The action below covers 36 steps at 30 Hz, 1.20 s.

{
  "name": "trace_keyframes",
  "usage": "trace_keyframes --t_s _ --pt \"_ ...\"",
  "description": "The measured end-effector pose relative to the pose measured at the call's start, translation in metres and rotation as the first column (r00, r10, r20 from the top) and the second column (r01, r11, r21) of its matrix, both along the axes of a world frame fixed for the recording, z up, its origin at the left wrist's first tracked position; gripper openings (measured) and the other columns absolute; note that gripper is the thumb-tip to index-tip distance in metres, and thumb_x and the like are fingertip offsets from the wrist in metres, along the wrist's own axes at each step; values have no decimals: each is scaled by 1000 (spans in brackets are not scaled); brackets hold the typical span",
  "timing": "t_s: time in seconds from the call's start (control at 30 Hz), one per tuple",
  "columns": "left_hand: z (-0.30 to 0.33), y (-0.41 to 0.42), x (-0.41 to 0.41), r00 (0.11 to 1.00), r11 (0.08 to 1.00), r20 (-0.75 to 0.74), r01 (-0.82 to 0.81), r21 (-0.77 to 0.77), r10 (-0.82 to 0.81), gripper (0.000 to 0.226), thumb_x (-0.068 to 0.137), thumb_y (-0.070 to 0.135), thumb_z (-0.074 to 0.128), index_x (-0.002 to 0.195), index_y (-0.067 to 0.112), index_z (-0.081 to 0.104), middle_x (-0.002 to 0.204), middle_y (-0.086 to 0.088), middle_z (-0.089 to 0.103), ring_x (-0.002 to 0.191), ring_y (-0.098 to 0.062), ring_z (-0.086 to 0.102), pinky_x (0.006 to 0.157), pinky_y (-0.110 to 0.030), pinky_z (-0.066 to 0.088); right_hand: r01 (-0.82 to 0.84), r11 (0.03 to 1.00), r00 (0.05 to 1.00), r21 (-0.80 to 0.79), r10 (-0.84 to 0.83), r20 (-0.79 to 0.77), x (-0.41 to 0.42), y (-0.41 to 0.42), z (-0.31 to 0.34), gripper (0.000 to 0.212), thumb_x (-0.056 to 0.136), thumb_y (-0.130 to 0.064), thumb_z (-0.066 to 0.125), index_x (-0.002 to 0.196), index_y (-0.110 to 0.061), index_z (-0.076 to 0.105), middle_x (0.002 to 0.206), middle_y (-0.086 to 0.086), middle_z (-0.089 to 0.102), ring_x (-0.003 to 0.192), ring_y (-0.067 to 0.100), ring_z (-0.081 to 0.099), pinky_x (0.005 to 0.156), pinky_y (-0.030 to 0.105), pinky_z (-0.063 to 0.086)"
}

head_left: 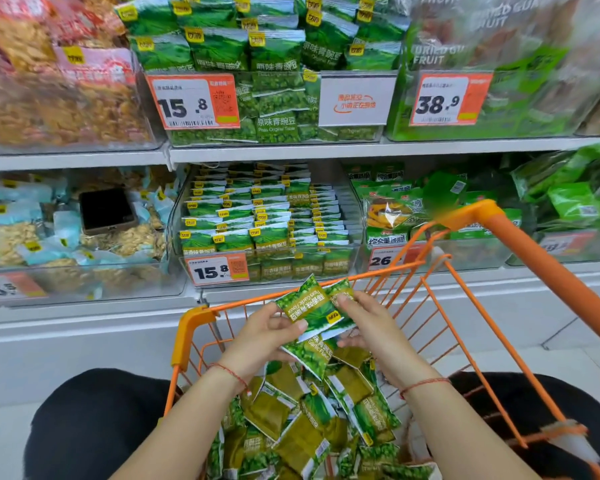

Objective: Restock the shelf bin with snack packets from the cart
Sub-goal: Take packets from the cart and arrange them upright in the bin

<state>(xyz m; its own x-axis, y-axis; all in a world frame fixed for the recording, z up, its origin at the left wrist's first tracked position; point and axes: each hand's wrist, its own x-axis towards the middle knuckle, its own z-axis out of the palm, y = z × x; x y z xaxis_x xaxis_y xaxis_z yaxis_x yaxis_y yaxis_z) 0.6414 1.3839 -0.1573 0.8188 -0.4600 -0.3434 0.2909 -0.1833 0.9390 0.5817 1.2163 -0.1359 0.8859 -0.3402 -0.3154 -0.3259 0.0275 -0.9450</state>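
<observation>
I see both hands raised over the orange wire cart (440, 306), which fills the lower middle of my view from about 5 to 7 o'clock. The left hand (267, 336) grips a small stack of green garlic-flavour pea packets (309, 311), thumb pressed across the printed face of the top one and fingers curled underneath; it is closed firmly on them, not spread. The right hand (368, 327) meets the same stack from the 3 o'clock side: its thumb and forefinger pinch the far corner of the top packet, a narrow grip, while the remaining fingers lie under the lower packets. I cannot tell exactly how many packets the stack holds; at least three edges show. The stack sits tilted, its long side running from 10 toward 4 o'clock, just above the cart's front rim.

Below the hands, at 6 o'clock, the cart's basket holds a loose heap of pea packets (312, 420), lying at all angles, some face up, some showing their olive backs.

The shelf bin (271, 268) lies directly ahead at 12 o'clock from the hands, a clear bin with a 15.8 price tag (217, 270) on its front wall. Rows of matching green packets stand in it, packed on the left and middle, lower toward the right side. A red cord bracelet (231, 372) circles the left wrist.
</observation>
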Motion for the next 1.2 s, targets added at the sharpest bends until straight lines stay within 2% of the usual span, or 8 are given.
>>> trace_keyframes --t_s 0.2,0.37,0.53,0.63,0.8,0.9,1.03,1.2 --pt "-1 -5 -7 984 989 167 33 141 -57 41 77 14 77 86 27 39 91 2 51 86 -14 56 70 -27 54 -103 981 993 -163 110 39 -1 7 -5 78 78 -29 77 141 -14 35 139 0 41 61 10 64 61 22 54" --pt "5 6 0 987 988 120 87 128 -103 48 75 6 77 111 27 53 100 -1 58 98 -21 61 77 -21 52 88 995 992 -44 -83 98 -3 -6 7 77 78 -21 78 144 -15 38 146 2 36 94 20 66 67 26 57" --pt "16 32 17 993 981 35 -106 -161 113 51 68 0 79 113 15 61 104 -13 71 90 -23 68 84 -33 54 256 967 964 -9 -254 80 -8 -26 16 51 81 -19 75 128 -15 54 122 4 56 81 9 57 65 26 48" --pt "19 36 19 991 913 -107 -114 -391 78 49 69 5 70 116 12 60 102 -12 72 85 -20 68 76 -28 56 155 988 988 12 -155 -7 -7 -20 16 21 85 -16 70 92 -6 54 94 8 65 80 15 62 74 31 51" --pt "16 18 5 993 971 -116 -25 -237 -2 46 67 3 79 110 14 65 108 -9 71 91 -18 68 82 -34 53 -84 992 982 98 99 -158 -2 -1 1 26 89 -20 66 104 -10 46 100 12 69 91 26 69 83 43 57" --pt "14 11 1 995 984 -62 -91 -156 82 30 79 2 73 105 14 65 102 -2 72 79 -5 70 60 -18 53 -96 983 982 157 119 -145 -2 4 -3 20 92 -25 63 105 -23 48 113 5 64 102 24 65 81 43 58" --pt "8 6 1 987 984 22 -159 -82 162 24 78 8 75 99 16 66 92 1 74 76 -4 68 62 -19 49 -190 965 975 181 207 -84 -5 6 -1 58 74 -54 73 120 -26 50 124 -7 57 114 16 57 84 38 57" --pt "8 -1 -4 965 977 164 -192 -87 205 24 76 3 76 93 15 64 83 0 71 71 -5 68 65 -18 51 -318 945 940 76 325 -106 -9 13 -1 54 74 -21 81 119 -28 51 106 -2 70 96 14 69 90 39 55"
